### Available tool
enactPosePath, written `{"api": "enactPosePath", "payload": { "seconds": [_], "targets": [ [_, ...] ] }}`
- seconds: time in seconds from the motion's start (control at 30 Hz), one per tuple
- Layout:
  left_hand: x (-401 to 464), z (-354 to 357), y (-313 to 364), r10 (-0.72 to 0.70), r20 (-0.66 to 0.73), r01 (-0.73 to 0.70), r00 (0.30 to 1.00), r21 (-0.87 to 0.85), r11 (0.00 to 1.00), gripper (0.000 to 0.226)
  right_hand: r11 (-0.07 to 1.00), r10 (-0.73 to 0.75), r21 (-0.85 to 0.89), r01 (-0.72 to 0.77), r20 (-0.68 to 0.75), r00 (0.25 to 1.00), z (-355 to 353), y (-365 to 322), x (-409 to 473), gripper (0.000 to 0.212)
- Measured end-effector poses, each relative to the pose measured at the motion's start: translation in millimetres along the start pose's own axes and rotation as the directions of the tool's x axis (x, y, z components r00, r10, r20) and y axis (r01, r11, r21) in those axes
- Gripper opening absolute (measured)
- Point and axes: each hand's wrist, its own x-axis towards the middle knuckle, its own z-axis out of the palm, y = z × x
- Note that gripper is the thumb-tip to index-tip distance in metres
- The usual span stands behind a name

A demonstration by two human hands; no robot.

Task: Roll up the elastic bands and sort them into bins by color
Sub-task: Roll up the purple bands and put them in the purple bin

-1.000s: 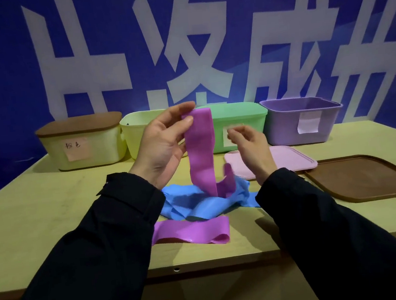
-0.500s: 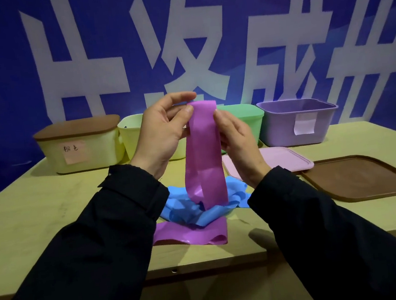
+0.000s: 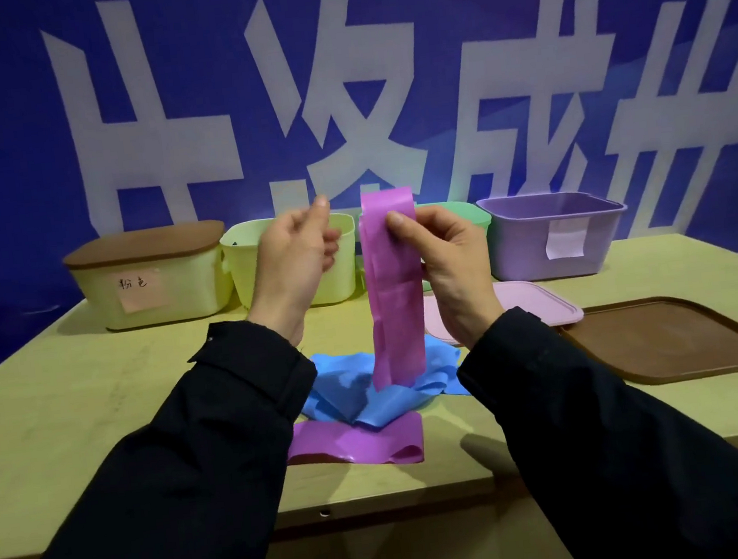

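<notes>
- The right hand (image 3: 450,266) holds a purple elastic band (image 3: 393,286) near its top end; its grip is clamped on the band, thumb on the near face and fingers curled behind.
- The band hangs straight down from that grip, its lower end dangling over a heap of blue elastic bands (image 3: 369,384) on the surface (image 3: 76,410).
- The left hand (image 3: 294,259) is raised just left of the hanging band and apart from it; its fingers are loosely curled and its grip holds nothing.
- A second purple band (image 3: 357,446) lies flat on the surface on the near side of the blue heap, partly tucked under it.
- Beyond the hanging band stands a row of bins: a yellow bin with a brown lid (image 3: 151,279) at far left, an open light-green bin (image 3: 297,264) behind the left hand, a green bin (image 3: 465,219) mostly hidden behind the right hand, and an open purple bin (image 3: 553,235) at right.
- A pink lid (image 3: 534,307) lies on the surface right of the band, and a brown lid (image 3: 669,338) lies further right.
</notes>
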Motion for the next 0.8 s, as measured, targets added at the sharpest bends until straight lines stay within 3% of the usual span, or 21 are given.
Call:
{"api": "enactPosePath", "payload": {
  "seconds": [0.07, 0.1, 0.2, 0.33, 0.57, 0.67, 0.8],
  "targets": [
    [-5.3, 3.0, -8.5, -0.273, 0.189, 0.28, 0.943, -0.009, 0.96, 0.065, 1.0, -0.007, 0.001, 0.007, -0.012, 1.0, 0.9, 1.8, -0.1, 0.011],
    [-8.1, 4.6, -12.9, -0.333, 0.288, 0.35, 0.898, -0.008, 0.937, 0.073, 1.0, -0.006, 0.004, 0.006, -0.018, 1.0, 2.1, 2.9, -0.7, 0.013],
    [-14.2, 14.5, -20.2, -0.204, 0.421, 0.299, 0.884, -0.174, 0.938, 0.06, 1.0, -0.002, 0.022, 0.003, -0.03, 1.0, 8.8, 7.1, -3.7, 0.013],
    [-20.4, 30.9, -17.9, -0.033, 0.394, 0.207, 0.918, -0.406, 0.89, 0.035, 1.0, -0.008, -0.016, 0.008, 0.013, 1.0, 18.2, 14.7, -8.1, 0.028],
    [-20.1, 33.1, -19.5, -0.064, 0.299, 0.191, 0.952, -0.418, 0.888, 0.035, 0.997, 0.003, -0.081, 0.006, 0.111, 0.994, 18.6, 18.9, -12.7, 0.033],
    [-18.0, 31.3, -23.6, -0.05, 0.241, 0.143, 0.969, -0.384, 0.912, 0.024, 0.989, -0.033, -0.143, 0.045, 0.087, 0.996, 15.2, 21.2, -10.3, 0.029],
    [-16.8, 27.6, -27.0, -0.06, 0.238, 0.148, 0.97, -0.371, 0.917, 0.026, 0.98, -0.036, -0.193, 0.052, 0.086, 0.996, 11.2, 25.0, -7.6, 0.024]
  ]
}}
